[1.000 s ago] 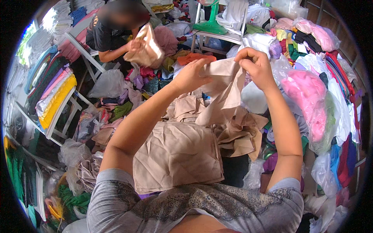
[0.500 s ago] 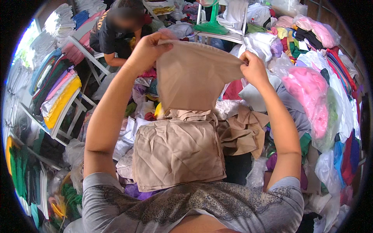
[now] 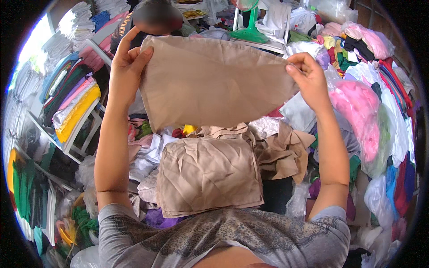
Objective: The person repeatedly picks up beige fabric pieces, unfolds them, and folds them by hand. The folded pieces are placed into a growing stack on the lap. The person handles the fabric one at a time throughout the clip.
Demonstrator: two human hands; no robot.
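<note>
A beige cloth (image 3: pixel 210 82) hangs stretched in the air between my two raised hands. My left hand (image 3: pixel 128 67) pinches its upper left corner between thumb and fingers. At the upper right corner, my right hand (image 3: pixel 308 78) grips the edge the same way. Below the cloth, close to my chest, lies a neat stack of folded beige cloths (image 3: pixel 210 176) with a creased top layer. Crumpled brown-beige cloths (image 3: pixel 286 152) lie just right of the stack, and the raised cloth hides part of what is behind it.
A co-worker (image 3: pixel 123 31) bends at the upper left, partly behind my left hand. Folded coloured fabrics (image 3: pixel 78 114) rest on a white chair at left. A green fan (image 3: pixel 251 31) stands at the back. Pink cloth in plastic (image 3: pixel 357 116) is heaped at right.
My left hand has moved left and my right hand slightly right, so the cloth is spread wider. The co-worker's head has shifted a little to the right.
</note>
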